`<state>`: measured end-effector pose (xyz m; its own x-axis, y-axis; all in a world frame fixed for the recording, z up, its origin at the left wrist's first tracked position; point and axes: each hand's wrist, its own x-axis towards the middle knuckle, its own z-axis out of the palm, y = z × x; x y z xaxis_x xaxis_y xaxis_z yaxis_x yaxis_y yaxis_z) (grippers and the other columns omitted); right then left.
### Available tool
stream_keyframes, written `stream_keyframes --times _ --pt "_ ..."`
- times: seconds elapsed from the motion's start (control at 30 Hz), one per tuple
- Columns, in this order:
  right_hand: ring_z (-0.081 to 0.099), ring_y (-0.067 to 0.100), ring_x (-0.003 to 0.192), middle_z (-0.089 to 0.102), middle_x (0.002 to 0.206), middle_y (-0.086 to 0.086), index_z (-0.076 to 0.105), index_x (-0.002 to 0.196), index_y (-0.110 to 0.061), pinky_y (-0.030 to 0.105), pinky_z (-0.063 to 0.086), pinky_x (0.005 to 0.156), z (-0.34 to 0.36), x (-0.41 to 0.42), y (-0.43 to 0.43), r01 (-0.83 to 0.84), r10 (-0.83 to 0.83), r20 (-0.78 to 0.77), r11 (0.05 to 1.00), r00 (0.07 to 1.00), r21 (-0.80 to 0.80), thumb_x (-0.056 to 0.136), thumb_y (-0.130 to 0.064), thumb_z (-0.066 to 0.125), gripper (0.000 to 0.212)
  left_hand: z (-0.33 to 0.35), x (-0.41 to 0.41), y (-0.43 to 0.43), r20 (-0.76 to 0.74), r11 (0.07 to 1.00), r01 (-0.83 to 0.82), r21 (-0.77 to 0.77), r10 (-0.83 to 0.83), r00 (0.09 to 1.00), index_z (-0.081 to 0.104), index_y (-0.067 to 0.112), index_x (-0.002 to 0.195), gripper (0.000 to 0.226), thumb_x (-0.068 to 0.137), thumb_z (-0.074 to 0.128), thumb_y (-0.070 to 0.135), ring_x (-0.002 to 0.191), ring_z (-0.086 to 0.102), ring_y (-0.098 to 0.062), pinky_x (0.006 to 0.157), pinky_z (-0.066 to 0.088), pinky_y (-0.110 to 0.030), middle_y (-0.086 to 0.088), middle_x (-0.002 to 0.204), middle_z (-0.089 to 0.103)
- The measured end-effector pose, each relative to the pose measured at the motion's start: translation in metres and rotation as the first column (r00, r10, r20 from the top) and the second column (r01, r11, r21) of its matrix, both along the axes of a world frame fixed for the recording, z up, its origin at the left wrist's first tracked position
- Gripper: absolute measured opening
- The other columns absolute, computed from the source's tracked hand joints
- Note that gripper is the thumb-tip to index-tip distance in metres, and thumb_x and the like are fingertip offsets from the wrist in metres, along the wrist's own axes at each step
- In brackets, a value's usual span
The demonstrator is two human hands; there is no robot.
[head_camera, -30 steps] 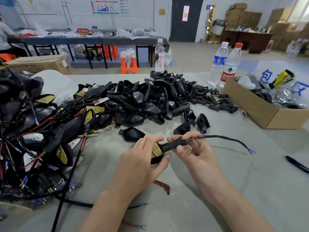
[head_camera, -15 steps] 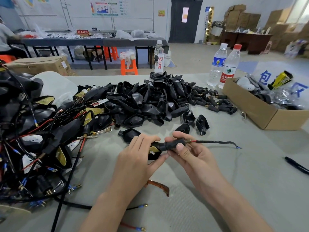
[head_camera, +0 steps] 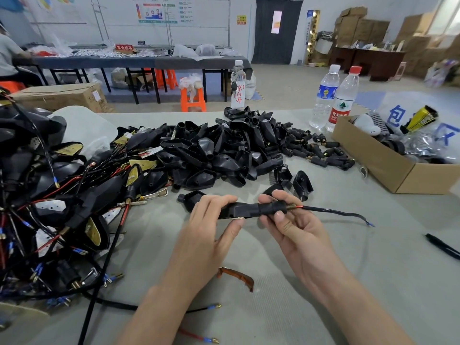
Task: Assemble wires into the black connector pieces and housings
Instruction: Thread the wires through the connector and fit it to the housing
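Head cam view: your left hand (head_camera: 206, 235) grips the black housing (head_camera: 236, 209), fingers curled over the top and thumb underneath. Your right hand (head_camera: 296, 230) pinches the connector piece (head_camera: 271, 209) between thumb and fingers, and that piece sits butted up against the housing's narrow end. Both are held just above the tabletop (head_camera: 348, 282), right in front of you.

The wire (head_camera: 331, 211) comes out of the connector's threaded metal tip, with a bit of red showing there. It trails off to your right and ends in a small blue terminal.

Behind your hands is the big pile of housings (head_camera: 224, 150), with a couple of loose ones (head_camera: 302, 185) sitting just past your right hand. The loose connector pieces (head_camera: 323, 155) are scattered on the right side of that pile, near the cardboard box (head_camera: 388, 165). Two water bottles (head_camera: 333, 98) stand side by side beyond the box. Over on your left is a tangle of wired assemblies (head_camera: 49, 207). A black pen (head_camera: 443, 246) lies at the far right, and an orange-brown strip (head_camera: 236, 276) sits between your forearms.
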<state>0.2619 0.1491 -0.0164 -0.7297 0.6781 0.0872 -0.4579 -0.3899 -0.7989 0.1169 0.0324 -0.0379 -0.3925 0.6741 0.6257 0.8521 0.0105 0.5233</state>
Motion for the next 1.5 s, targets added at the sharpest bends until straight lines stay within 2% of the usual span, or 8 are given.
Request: stream_keyframes --times 0.13,0.37,0.47,0.73,0.93,1.17,1.5 --pt "0.069 0.019 0.108 0.071 0.121 0.015 0.063 0.117 -0.007 0.024 0.055 0.092 -0.001 0.0 0.0 -0.01 0.01 -0.014 1.0 1.0 -0.008 0.082 -0.002 0.059 0.035 0.001 0.0 0.0 0.013 1.0 0.004 0.01 -0.004 1.0 0.052 0.03 0.126 0.033 0.095 0.056 0.041 0.108 0.054 -0.01 0.089 0.048 -0.029 0.017 0.115 0.049" --pt "0.069 0.02 0.11 0.071 0.12 0.016 0.071 0.109 -0.011 0.024 0.056 0.089 -0.002 -0.002 0.0 -0.009 0.009 -0.019 1.0 1.0 -0.02 0.082 -0.003 0.06 0.03 0.002 0.002 0.0 0.022 1.0 0.017 0.0 -0.017 1.0 0.053 0.032 0.125 0.029 0.097 0.055 0.039 0.108 0.054 -0.012 0.091 0.044 -0.022 0.017 0.113 0.048" --pt "0.068 0.019 0.112 0.071 0.12 0.014 0.068 0.114 -0.009 0.023 0.055 0.089 -0.003 -0.002 0.0 0.001 -0.002 0.023 0.999 1.0 0.034 0.083 -0.007 0.061 0.032 0.002 0.001 0.0 0.046 0.999 0.051 -0.004 -0.05 0.998 0.055 0.03 0.124 0.027 0.098 0.055 0.037 0.104 0.055 -0.007 0.087 0.042 -0.015 0.017 0.111 0.048" --pt "0.067 0.02 0.115 0.071 0.121 0.012 0.065 0.119 -0.007 0.026 0.055 0.094 -0.005 -0.002 0.001 0.006 -0.015 0.082 0.994 0.997 0.109 0.084 -0.011 0.062 0.036 0.003 0.002 -0.002 0.058 0.996 0.084 -0.031 -0.082 0.995 0.056 0.027 0.127 0.026 0.101 0.056 0.032 0.092 0.055 -0.001 0.076 0.04 -0.007 0.019 0.108 0.049" --pt "0.066 0.019 0.117 0.071 0.121 0.008 0.064 0.123 -0.007 0.025 0.054 0.094 -0.008 -0.003 0.001 -0.016 -0.002 0.119 0.988 0.993 0.156 0.085 -0.013 0.062 0.038 0.004 0.003 -0.002 0.066 0.995 0.082 -0.05 -0.079 0.995 0.055 0.025 0.13 0.03 0.1 0.056 0.028 0.096 0.057 -0.004 0.077 0.044 -0.015 0.019 0.11 0.05" --pt "0.067 0.019 0.116 0.072 0.12 0.009 0.065 0.123 -0.008 0.024 0.055 0.09 -0.009 -0.004 0.002 -0.021 0.0 0.14 0.989 0.99 0.144 0.083 -0.015 0.064 0.04 0.006 0.007 -0.003 0.148 0.996 0.065 -0.053 -0.056 0.987 0.054 0.023 0.127 0.032 0.096 0.063 0.02 0.105 0.058 -0.005 0.084 0.042 -0.01 0.014 0.112 0.057" --pt "0.069 0.02 0.112 0.074 0.116 0.008 0.066 0.122 -0.009 0.022 0.056 0.083 -0.013 -0.005 0.004 -0.04 0.019 0.169 0.991 0.985 0.124 0.083 -0.016 0.065 0.04 0.004 0.006 -0.004 0.205 0.994 0.069 -0.086 -0.05 0.978 0.052 0.028 0.12 0.028 0.096 0.061 0.018 0.096 0.06 -0.006 0.079 0.042 -0.011 0.016 0.105 0.059"
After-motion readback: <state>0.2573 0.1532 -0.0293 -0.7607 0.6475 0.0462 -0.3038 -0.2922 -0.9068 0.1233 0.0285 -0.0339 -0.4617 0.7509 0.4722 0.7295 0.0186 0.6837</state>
